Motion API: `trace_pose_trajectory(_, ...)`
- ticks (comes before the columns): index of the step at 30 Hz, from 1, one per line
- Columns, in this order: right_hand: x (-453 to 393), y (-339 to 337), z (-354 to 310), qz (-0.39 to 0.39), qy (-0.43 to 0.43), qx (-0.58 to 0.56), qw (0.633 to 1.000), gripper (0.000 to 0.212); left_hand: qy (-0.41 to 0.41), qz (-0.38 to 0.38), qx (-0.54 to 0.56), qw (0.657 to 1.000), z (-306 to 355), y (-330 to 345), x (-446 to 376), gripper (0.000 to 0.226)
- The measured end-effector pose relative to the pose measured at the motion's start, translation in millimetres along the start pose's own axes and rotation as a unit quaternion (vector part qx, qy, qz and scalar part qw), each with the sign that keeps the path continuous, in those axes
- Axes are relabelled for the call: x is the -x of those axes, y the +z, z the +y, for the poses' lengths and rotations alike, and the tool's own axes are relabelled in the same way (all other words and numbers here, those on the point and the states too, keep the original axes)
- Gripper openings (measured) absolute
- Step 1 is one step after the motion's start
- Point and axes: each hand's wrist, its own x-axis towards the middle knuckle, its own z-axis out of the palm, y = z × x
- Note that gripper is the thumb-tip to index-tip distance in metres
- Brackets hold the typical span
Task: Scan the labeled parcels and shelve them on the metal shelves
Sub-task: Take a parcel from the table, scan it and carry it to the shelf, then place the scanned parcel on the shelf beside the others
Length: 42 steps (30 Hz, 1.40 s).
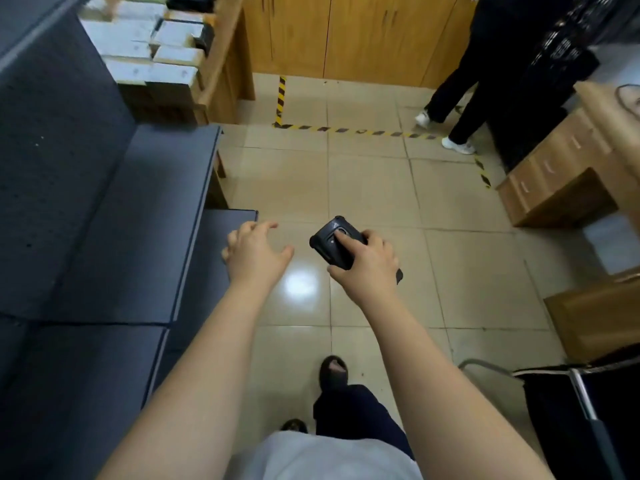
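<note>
Right hand (367, 261) grips the black scanner (334, 245), thumb on its button. Left hand (254, 252) extended, fingers spread, empty — beside the metal shelves (138, 220). Parcels (149, 53) sit far left — shelved.

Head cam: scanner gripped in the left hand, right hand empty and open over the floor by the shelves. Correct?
Not quite: the hands are swapped. The head view shows the right hand gripping the black scanner, thumb on its top, while the left hand is empty, fingers spread, over the tiled floor beside the dark metal shelves.
</note>
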Motion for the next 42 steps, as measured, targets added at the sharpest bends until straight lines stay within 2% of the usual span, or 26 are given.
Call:
trace_pose_trajectory(7,-193,-3,-25,-0.009,-0.024,-0.007,1.000,0.062,-0.016,-0.015,-0.044,0.999,45,17,-171,0.056)
trace_pose_trajectory(10,-292,-15,-50,-0.016,-0.053,-0.015,0.998,0.063,0.003,0.019,-0.086,0.996,84,9,-254,0.056)
trace_pose_trajectory(13,-380,-32,-80,-0.013,-0.091,-0.014,0.996,0.065,-0.019,0.062,-0.091,0.994,109,-2,-333,0.056)
trace_pose_trajectory(19,-536,-45,-136,-0.023,-0.124,-0.019,0.992,0.063,-0.085,0.050,-0.103,0.990,121,-13,-480,0.062)
trace_pose_trajectory(25,-690,-46,-198,-0.020,-0.157,-0.013,0.987,0.065,-0.105,0.078,-0.110,0.985,138,-41,-651,0.064)
trace_pose_trajectory(31,-828,-51,-250,-0.021,-0.212,-0.017,0.977,0.064,-0.151,0.103,-0.078,0.980,152,-72,-787,0.063)
trace_pose_trajectory(34,-899,-43,-280,-0.042,-0.245,-0.014,0.968,0.065,-0.195,0.120,-0.077,0.970,153,-77,-856,0.061)
trace_pose_trajectory(38,-984,-34,-333,-0.070,-0.339,0.001,0.938,0.063,-0.275,0.149,-0.044,0.949,153,-82,-937,0.056)
trace_pose_trajectory(42,-1062,-27,-391,-0.104,-0.418,0.033,0.902,0.062,-0.374,0.180,-0.017,0.910,145,-95,-992,0.059)
